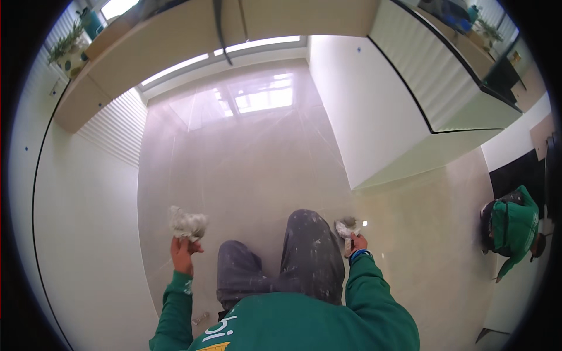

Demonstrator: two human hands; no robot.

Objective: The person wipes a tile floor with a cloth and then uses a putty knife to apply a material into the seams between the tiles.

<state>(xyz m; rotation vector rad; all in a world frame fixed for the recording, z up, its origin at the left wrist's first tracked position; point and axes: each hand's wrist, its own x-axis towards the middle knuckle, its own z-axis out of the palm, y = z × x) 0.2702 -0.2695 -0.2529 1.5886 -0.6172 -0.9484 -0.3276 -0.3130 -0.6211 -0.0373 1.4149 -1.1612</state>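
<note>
A person in a green sweatshirt [281, 322] and grey trousers [310, 245] spotted with pale marks is low over a smooth beige floor [234, 169], knees forward. The left hand [182, 255], out to the left of the knees, grasps a crumpled pale bundle [190, 226] at its lower edge, so that the bundle sticks out beyond the fingers; whether it is cloth or plastic, I cannot tell. The right hand [357, 243], just beside the right knee, has its fingers bent at the near edge of a second bundle [349, 225], whitish with a greyish-brown middle. I cannot tell whether it grips this or only touches it. A blue band [360, 254] circles the right wrist. A small scrap [201, 319] lies on the floor near the left forearm. A white wall panel [88, 205] stands at the left and a white cabinet [374, 105] ahead to the right, with a beige table [310, 20] across the far side. Well off to the right, a co-worker [512, 225] in green bends forward.
</note>
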